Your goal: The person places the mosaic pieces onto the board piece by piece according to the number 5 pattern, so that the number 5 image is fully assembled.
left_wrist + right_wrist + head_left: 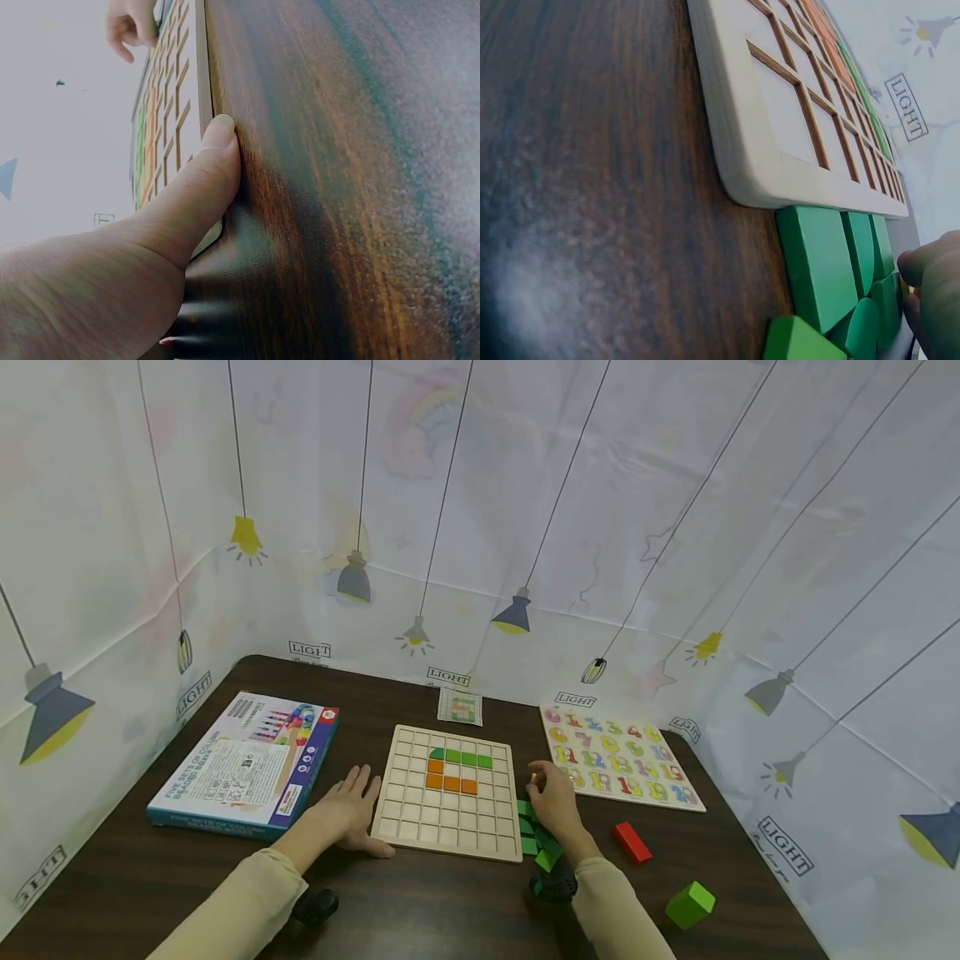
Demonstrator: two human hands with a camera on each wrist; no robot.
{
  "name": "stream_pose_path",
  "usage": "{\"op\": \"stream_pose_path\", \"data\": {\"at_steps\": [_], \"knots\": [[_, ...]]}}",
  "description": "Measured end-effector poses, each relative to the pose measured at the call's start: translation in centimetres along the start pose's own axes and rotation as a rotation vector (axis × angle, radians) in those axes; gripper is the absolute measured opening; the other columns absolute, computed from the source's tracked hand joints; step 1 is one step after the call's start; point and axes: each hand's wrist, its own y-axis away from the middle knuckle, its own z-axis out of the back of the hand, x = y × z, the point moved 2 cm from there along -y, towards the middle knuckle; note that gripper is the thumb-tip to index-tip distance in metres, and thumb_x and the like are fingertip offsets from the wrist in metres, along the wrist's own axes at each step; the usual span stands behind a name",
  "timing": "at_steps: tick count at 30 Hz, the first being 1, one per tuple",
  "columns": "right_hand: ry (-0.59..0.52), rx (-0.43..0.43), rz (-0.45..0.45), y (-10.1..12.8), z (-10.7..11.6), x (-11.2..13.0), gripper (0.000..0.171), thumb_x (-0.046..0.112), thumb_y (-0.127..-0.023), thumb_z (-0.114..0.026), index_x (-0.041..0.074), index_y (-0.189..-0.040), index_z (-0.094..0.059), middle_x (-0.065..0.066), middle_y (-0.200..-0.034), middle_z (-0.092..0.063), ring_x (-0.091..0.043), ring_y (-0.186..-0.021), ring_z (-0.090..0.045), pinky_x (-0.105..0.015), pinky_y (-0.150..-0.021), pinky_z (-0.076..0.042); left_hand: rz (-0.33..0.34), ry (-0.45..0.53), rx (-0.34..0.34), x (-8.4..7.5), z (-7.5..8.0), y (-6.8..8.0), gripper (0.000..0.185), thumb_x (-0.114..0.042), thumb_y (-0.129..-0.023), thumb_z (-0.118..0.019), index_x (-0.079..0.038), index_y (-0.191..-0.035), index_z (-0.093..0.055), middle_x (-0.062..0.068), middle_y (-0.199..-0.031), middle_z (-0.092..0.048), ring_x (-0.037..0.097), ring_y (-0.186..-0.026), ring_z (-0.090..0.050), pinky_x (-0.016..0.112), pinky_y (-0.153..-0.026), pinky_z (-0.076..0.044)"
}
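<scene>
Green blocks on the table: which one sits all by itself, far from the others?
The green cube near the table's front right corner. The other green blocks lie bunched against the wooden grid board, beside the right hand; a red block lies between.

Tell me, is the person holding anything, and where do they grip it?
The right hand pinches a small yellow piece at its fingertips. The left hand holds nothing; it rests flat, thumb against the wooden grid board.

small yellow piece (533,777) at right hand (553,802) fingertips too small to identify; card (460,706) print unreadable
</scene>
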Motion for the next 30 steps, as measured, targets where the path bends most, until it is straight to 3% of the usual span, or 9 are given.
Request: {"op": "stream_pose_path", "data": {"at_steps": [6, 12, 17, 24, 30], "knots": [[0.013, 0.003, -0.049, -0.07, 0.05, -0.37, 0.04, -0.001, -0.082, -0.07, -0.005, -0.119, -0.057, -0.019, -0.103, -0.06, -0.032, -0.092, -0.058, -0.045, -0.077, -0.05, 0.002, 0.004, 0.005, 0.06, -0.06, 0.11, 0.113, -0.062, -0.072, -0.07, 0.008, -0.146, -0.021, 0.031, -0.151, -0.009, 0.045, -0.139, -0.008, 0.053, -0.11, -0.016], [0.01, -0.007, 0.02, 0.1, 0.18, -0.04, 0.036, -0.006, -0.08, -0.069, -0.007, -0.115, -0.058, -0.016, -0.09, -0.066, -0.029, -0.081, -0.062, -0.043, -0.07, -0.051, 0.002, 0.007, 0.003, 0.05, -0.06, 0.08, 0.113, -0.063, -0.072, -0.07, 0.008, -0.146, -0.021, 0.032, -0.151, -0.009, 0.045, -0.139, -0.008, 0.053, -0.11, -0.016], [-0.017, 0.007, 0.066, 0.3, 0.16, 0.26, 0.033, -0.016, -0.08, -0.059, -0.007, -0.112, -0.059, -0.012, -0.081, -0.065, -0.023, -0.067, -0.059, -0.036, -0.06, -0.046, 0.0, 0.004, 0.004, 0.07, -0.13, 0.06, 0.113, -0.063, -0.073, -0.069, 0.008, -0.146, -0.021, 0.031, -0.151, -0.009, 0.045, -0.139, -0.008, 0.053, -0.11, -0.016], [-0.048, 0.012, 0.003, 0.43, 0.09, -0.03, 0.04, -0.014, -0.08, -0.059, -0.005, -0.119, -0.057, -0.018, -0.1, -0.065, -0.031, -0.091, -0.063, -0.045, -0.077, -0.051, -0.002, 0.007, 0.002, 0.09, -0.15, 0.05, 0.113, -0.063, -0.072, -0.07, 0.008, -0.146, -0.021, 0.032, -0.151, -0.009, 0.045, -0.139, -0.008, 0.053, -0.11, -0.016], [-0.032, -0.002, -0.004, 0.56, 0.27, -0.14, 0.037, -0.011, -0.081, -0.062, -0.007, -0.117, -0.057, -0.02, -0.098, -0.064, -0.031, -0.088, -0.062, -0.044, -0.072, -0.051, 0.0, 0.005, 0.003, -0.02, -0.02, 0.09, 0.113, -0.062, -0.072, -0.07, 0.008, -0.146, -0.021, 0.032, -0.151, -0.009, 0.045, -0.139, -0.008, 0.053, -0.11, -0.016]]}}
